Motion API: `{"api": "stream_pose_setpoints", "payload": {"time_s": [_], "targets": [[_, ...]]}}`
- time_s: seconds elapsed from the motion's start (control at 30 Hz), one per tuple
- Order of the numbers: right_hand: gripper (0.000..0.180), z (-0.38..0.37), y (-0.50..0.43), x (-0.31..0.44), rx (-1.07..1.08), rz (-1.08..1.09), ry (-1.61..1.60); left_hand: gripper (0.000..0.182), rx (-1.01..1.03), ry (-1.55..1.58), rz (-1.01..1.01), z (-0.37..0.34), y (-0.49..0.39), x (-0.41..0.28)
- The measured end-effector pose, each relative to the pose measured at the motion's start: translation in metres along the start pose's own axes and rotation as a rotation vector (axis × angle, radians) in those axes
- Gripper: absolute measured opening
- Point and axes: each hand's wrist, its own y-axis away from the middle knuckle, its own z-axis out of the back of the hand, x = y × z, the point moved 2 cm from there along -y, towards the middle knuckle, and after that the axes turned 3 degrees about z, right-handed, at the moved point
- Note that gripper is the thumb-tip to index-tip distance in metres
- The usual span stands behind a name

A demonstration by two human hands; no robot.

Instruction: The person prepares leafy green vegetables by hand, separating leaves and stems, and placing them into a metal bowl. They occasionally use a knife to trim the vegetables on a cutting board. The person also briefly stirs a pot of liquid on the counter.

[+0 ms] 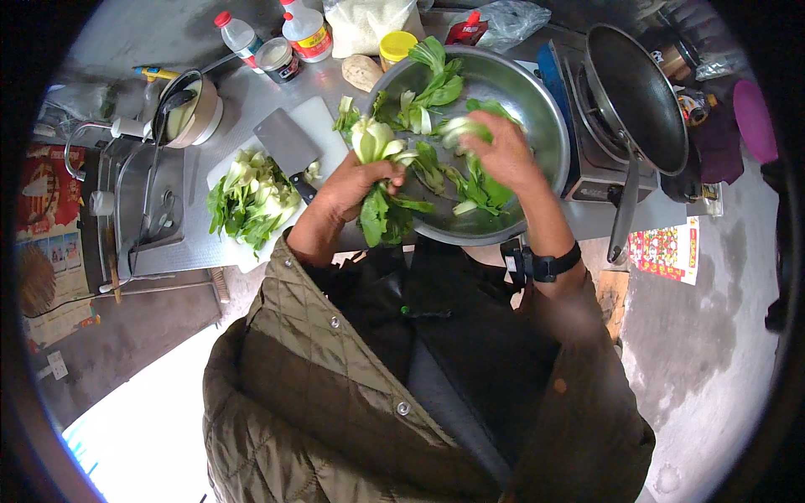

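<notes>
A bunch of bok choy (pixel 372 143) is gripped in my left hand (pixel 358 182), its pale stem end up and its leaves hanging below the fist. It is at the left rim of a large stainless steel basin (pixel 546 100). Over the basin, my right hand (pixel 506 151) has a pale bok choy stalk (pixel 464 130) in its fingers, slightly blurred. Loose bok choy leaves (pixel 484 188) lie inside the basin. To the left, a pile of bok choy (pixel 255 195) rests on a white cutting board (pixel 330 129). A cleaver (pixel 288 139) lies flat on the same board, near the pile.
Right of the basin, a frying pan (pixel 635 100) tilts over a portable gas stove (pixel 613 173), its handle pointing towards me. A sink (pixel 165 188) and a pot (pixel 185 116) are at the left. Bottles (pixel 308 41), a yellow-lidded jar (pixel 396 47) and a bag (pixel 374 25) line the back.
</notes>
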Motion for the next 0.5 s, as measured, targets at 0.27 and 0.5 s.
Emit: {"api": "stream_pose_setpoints", "payload": {"time_s": [0.27, 0.5], "targets": [[0.036, -0.001, 0.001, -0.035, 0.031, -0.25, -0.968, 0.045, 0.157, 0.643, -0.283, 0.009, 0.004, -0.003], [0.047, -0.005, 0.015, -0.016, 0.184, -0.136, -0.981, 0.02, 0.818, 0.717, -0.572, -0.004, 0.017, -0.002]]}}
